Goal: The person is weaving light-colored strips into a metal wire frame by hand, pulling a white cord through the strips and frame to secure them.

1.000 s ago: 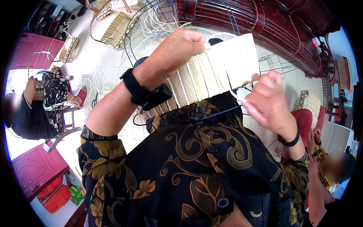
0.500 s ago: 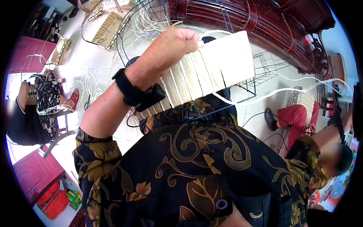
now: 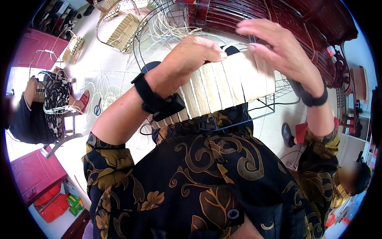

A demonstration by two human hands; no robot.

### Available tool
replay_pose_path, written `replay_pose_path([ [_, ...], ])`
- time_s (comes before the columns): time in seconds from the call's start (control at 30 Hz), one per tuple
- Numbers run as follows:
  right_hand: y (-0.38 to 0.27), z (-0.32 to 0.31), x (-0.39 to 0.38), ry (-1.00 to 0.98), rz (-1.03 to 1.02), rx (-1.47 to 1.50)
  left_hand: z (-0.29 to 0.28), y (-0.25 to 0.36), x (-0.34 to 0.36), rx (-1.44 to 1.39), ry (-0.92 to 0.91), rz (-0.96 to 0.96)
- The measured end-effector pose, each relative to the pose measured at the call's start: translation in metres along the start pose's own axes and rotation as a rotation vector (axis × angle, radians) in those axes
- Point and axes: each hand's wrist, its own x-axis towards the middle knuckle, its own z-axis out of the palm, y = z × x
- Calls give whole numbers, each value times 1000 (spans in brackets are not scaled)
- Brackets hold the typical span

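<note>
A pale panel of flat strips [image 3: 223, 81], bound with white cord, lies across a dark wire basket frame [image 3: 254, 116] in front of my body. My left hand [image 3: 199, 51] is closed on the panel's far edge, thumb pressed on top. Above the panel's right end is my right hand [image 3: 278, 49], its thumb and fingers apart and nothing visible between them. The last strips at that end are wider and show no cord across them. A tall wire handle [image 3: 137, 44] rises from the frame at the left.
Loose white cords [image 3: 171, 30] lie beyond the frame and on the floor at left, near scissors [image 3: 97, 109]. Finished-looking baskets [image 3: 123, 32] stand far left. A dark red wooden bench [image 3: 230, 18] is ahead. A seated person [image 3: 32, 115] is at left, another [image 3: 350, 175] at right.
My right hand has come in from the far right to above the panel's end. The white cord that stretched rightward no longer shows there. My left hand keeps its hold.
</note>
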Motion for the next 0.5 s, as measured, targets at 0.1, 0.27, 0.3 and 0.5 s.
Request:
replay_pose_path([
  [0.1, 5, 16, 29, -184, -57, 171, 3, 2, -4, -13, 31, 7],
  [0.27, -3, 16, 42, -421, 84, 408, 1, -2, -7, -33, 44, 5],
  [0.3, -5, 16, 41, -433, 117, 406, -1, -3, -6, -19, 36, 15],
  [0.5, -13, 13, 49, -426, 272, 464, -6, -2, -7, -53, 28, -5],
])
